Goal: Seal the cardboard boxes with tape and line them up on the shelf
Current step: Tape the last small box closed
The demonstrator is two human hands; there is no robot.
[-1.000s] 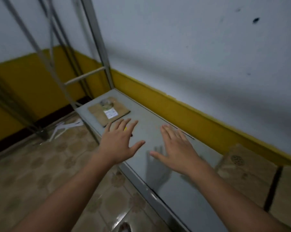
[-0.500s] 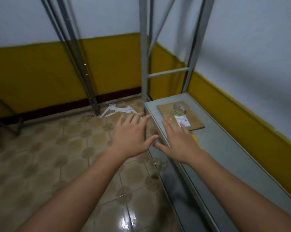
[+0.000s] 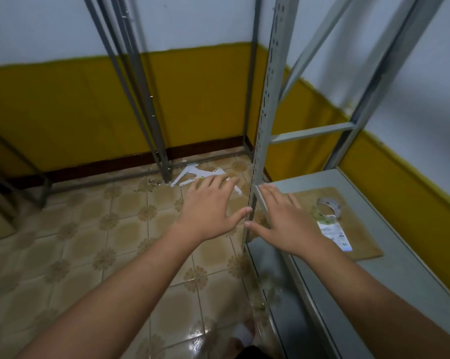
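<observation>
Two bare hands reach out palms down at the end of a low metal shelf point(image 3: 412, 255), holding nothing.

The left hand point(image 3: 208, 206) hovers over the tiled floor point(image 3: 89, 242) with its fingers straight and spread, thumb tip close to the grey slotted post point(image 3: 266, 112). The right hand point(image 3: 286, 221) is spread flat the same way on the other side of that post, above the near corner of a flattened cardboard box point(image 3: 358, 229); whether it touches the cardboard I cannot tell. The box lies flat on the shelf top, by the yellow-banded wall. A roll of clear tape point(image 3: 332, 203) sits on it, just past the right hand's fingers, beside a white label point(image 3: 335, 234). Beyond the left hand, white plastic pieces point(image 3: 190, 174) lie on the floor near the foot of another rack.
</observation>
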